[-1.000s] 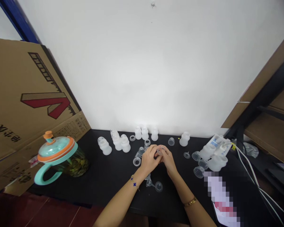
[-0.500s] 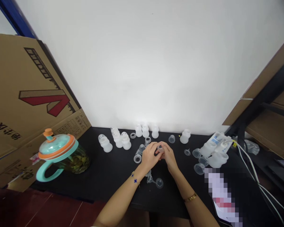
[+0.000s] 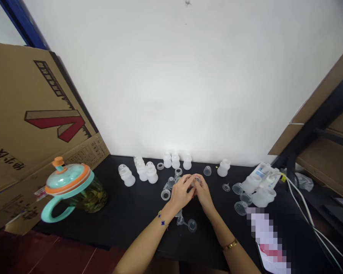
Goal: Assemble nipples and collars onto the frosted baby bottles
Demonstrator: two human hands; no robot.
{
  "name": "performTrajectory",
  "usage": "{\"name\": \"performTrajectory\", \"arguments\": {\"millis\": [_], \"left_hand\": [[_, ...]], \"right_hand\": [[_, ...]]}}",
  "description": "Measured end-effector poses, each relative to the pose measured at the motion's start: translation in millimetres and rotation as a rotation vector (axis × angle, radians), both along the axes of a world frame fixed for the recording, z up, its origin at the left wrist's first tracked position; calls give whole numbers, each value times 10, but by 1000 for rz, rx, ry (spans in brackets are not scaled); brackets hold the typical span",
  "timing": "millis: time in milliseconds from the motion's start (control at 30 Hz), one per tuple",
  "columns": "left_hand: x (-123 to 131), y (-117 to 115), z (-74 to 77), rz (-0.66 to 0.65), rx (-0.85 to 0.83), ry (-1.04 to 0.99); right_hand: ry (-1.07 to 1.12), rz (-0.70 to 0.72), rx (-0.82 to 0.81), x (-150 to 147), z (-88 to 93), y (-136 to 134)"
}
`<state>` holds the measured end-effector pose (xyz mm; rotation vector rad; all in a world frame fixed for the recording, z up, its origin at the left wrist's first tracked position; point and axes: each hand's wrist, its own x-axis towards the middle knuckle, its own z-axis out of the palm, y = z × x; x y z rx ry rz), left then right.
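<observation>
Above the black table, my left hand [image 3: 181,193] and my right hand [image 3: 203,193] meet with fingers closed round a small clear bottle collar [image 3: 196,181]. Fingers cover most of it, so I cannot tell whether a nipple is inside. Left of my hands lie a ring collar [image 3: 165,194] and a clear cap [image 3: 171,182]. Just nearer than my hands are clear nipples [image 3: 192,225]. Behind them stand white baby bottles [image 3: 187,161]. Another nipple [image 3: 226,187] rests to the right of my right hand.
Capped bottles [image 3: 127,177] stand at the left, near a teal-handled jug [image 3: 71,190] of leaves. A single bottle [image 3: 223,168] and a clear cap [image 3: 207,171] stand towards the wall. More bottles [image 3: 263,196], clear caps [image 3: 241,208], white cables [image 3: 305,207] and a phone [image 3: 270,243] occupy the right.
My left fingers have moved over the top of the clear collar, hiding more of it. The view has shifted slightly; the bottles and loose parts keep their places.
</observation>
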<state>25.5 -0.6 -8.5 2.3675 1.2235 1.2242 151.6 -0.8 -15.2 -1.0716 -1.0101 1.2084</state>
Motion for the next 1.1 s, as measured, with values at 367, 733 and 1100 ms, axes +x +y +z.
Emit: {"name": "performTrajectory", "arguments": {"millis": [367, 733, 1100], "left_hand": [[-42, 47, 28, -63, -49, -80], [-44, 123, -92, -123, -78, -146], [-31, 140, -113, -123, -111, -177]], "right_hand": [[-140, 13, 95, 31, -154, 24], [-17, 74, 54, 1, -131, 51], [2, 30, 28, -13, -123, 45]]}}
